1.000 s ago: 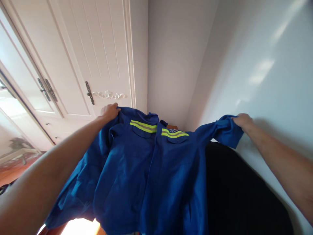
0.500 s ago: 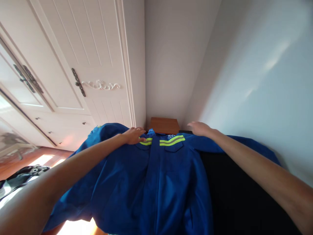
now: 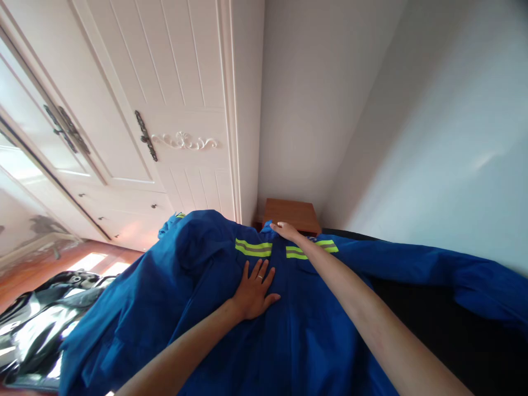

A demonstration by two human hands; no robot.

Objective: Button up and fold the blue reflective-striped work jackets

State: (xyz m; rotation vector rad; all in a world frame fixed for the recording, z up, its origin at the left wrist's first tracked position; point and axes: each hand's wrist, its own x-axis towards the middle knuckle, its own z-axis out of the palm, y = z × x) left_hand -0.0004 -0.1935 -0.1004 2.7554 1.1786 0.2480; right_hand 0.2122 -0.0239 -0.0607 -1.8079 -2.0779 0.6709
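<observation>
Blue hi-vis work jacket (image 3: 313,324) mostly spread out, L-side sleeve (image 3: 132,302) n/y flat imo. My L hand (image 3: 252,294): fingers splayed, nothing gripped; R hand (image 3: 286,231) pinching collar (image 3: 267,225) afaict.

Jacket (image 3: 276,341) before box (image 3: 291,212), wardrobe (image 3: 185,115) left, wall (image 3: 449,143) right.
</observation>
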